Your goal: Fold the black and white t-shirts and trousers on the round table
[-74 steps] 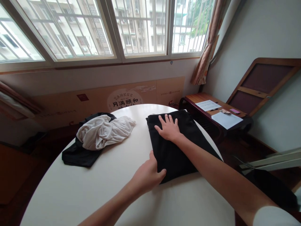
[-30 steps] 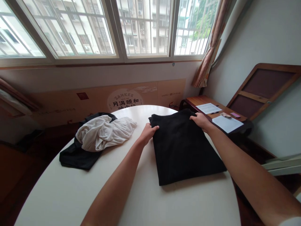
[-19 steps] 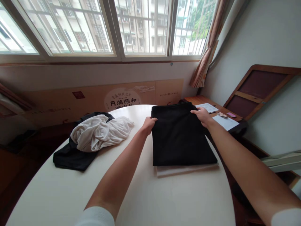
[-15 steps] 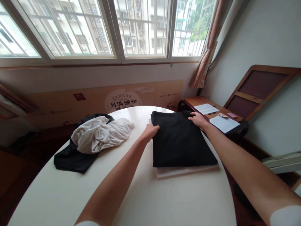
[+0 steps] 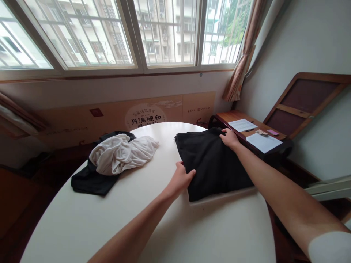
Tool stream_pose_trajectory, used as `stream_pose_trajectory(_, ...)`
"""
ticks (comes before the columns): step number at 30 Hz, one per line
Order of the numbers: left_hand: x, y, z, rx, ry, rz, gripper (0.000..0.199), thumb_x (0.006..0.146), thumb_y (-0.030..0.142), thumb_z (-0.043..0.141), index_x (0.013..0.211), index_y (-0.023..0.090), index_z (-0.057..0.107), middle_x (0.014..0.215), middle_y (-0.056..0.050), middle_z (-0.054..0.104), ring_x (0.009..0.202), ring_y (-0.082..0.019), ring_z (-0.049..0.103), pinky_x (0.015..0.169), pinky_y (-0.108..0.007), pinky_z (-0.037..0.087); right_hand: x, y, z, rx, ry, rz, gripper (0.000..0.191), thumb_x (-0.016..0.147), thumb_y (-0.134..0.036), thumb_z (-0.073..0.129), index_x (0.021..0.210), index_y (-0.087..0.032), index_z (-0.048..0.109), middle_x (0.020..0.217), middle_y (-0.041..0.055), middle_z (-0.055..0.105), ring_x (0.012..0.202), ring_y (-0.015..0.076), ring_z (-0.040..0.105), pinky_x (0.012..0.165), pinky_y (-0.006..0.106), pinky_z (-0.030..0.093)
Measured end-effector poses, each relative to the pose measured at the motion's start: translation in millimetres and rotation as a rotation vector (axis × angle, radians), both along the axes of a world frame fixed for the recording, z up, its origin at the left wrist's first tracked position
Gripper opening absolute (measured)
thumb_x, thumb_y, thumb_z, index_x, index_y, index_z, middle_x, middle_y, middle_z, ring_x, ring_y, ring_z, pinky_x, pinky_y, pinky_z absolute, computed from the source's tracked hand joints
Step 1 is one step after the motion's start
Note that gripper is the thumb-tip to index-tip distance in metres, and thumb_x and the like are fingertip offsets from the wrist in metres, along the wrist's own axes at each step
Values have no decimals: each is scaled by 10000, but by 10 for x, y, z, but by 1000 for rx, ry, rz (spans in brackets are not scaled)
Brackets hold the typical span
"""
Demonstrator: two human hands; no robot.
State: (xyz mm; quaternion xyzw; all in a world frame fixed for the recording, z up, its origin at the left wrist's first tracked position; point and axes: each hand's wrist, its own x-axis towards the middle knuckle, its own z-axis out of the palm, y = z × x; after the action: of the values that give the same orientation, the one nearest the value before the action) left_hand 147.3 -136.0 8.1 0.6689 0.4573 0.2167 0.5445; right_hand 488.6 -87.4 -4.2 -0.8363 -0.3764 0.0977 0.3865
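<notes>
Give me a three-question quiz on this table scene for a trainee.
1. True or false: the left hand touches the near edge of the black garment.
2. On the round white table, which is on top? A) the crumpled white cloth on the black cloth; B) the black cloth on the white cloth.
3. What lies on the wooden side table beyond the right hand?

Key: 1. True. 2. A. 3. Sheets of paper.
</notes>
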Motion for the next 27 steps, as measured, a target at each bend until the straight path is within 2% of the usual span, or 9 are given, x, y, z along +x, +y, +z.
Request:
stream_pose_trajectory(4,-99,-320,-44,140,25,-129,982,856,246,703,1611,68,102,1670,-293,306,1558,-365,344,1291,-492,289,-311,-229,113,-105,-124,-29,711,882,-356,715,1497,-84,484,1451,292,570,1371,443,527,1132,570,397)
stream_pose_trajectory(7,-199,-625,-141,232,21,-165,1059,876,265,668,1666,130,-25,1753,-231,101,1626,-343,146,1323,-508,219,-721,-628,76,-163,-368,197,751,953,-502,630,1572,-125,433,1584,261,476,1459,468,430,1173,641,332)
stream_pose_trajectory(10,-280,-755,-213,293,-16,-161,957,907,182,576,1684,204,18,1746,-173,198,1621,-301,194,1315,-517,255,-1038,-1233,-113,-152,-474,358,738,1007,-583,514,1599,-154,413,1598,227,487,1506,411,414,1222,613,311)
stream_pose_trajectory(12,-323,-754,-210,327,-16,-169,837,902,149,550,1661,237,208,1685,-155,345,1558,-301,352,1284,-511,324,-1084,-1668,-265,-62,-497,502,728,1026,-556,500,1638,-192,350,1637,186,453,1542,369,377,1228,595,342)
stream_pose_trajectory(14,-361,-736,-169,309,26,-209,685,918,185,542,1584,249,400,1577,-159,470,1310,-285,620,1167,-465,480,-1009,-2041,-398,2,-520,625,751,999,-516,585,1648,-237,333,1640,145,463,1528,343,412,1228,575,379)
stream_pose_trajectory(16,-394,-730,-108,296,108,-260,615,935,269,555,1544,225,476,1486,-179,525,1055,-255,715,1030,-421,568,-883,-2299,-497,56,-550,628,612,1001,-411,590,1581,-272,454,1592,113,533,1482,328,485,1210,574,422)
stream_pose_trajectory(20,-450,-726,-12,480,353,-330,698,908,358,591,1561,134,486,1334,-203,584,1163,-338,646,1046,-468,529,-733,-2478,-583,178,-567,489,437,1012,-212,458,1392,-292,657,1432,80,678,1353,291,625,1142,533,523)
stream_pose_trajectory(24,-487,-713,-20,572,430,-332,616,991,419,483,1533,131,536,1194,-183,645,1136,-327,629,1024,-461,510,-704,-2507,-619,320,-623,390,461,989,-168,489,1391,-311,665,1338,60,732,1248,288,695,1123,507,542)
stream_pose_trajectory(27,-490,-731,-78,601,467,-288,544,1026,350,395,1505,157,565,1141,-165,683,1089,-311,639,993,-452,498,-628,-2571,-707,332,-678,375,465,942,-175,544,1360,-335,671,1258,51,762,1175,309,721,1051,519,580)
